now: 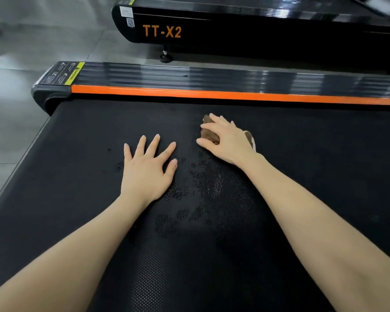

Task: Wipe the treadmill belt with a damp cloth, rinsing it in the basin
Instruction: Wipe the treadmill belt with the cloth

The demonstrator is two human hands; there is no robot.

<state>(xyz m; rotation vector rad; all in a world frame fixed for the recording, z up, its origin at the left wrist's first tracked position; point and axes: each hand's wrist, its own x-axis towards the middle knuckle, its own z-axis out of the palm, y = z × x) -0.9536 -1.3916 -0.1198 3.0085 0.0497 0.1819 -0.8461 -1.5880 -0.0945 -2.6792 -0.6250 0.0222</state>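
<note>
Head view, looking down across a black belt [81,176] with a fine dotted texture. Left hand [148,170] lies flat on the belt, palm down, fingers spread, holding nothing. Right hand [225,140] sits just beyond and to the right of it, fingers curled over a brown cloth [208,135] and pressing it down onto the belt; a pale edge of the cloth shows past the far side of the hand. Cloth is bunched, mostly covered by the hand. Both forearms bare, reaching in from the bottom of the frame.

Wet patch [214,190] on the belt between and below the two hands, glossy and uneven, with scattered darker specks out to the left. Far side of the belt: an orange strip [212,93], then a ribbed dark side rail [189,74] with a yellow-edged label at its left end. Beyond, a second treadmill [257,34] marked "TT-X2" in orange, standing on grey floor [43,41]. Basin not seen.
</note>
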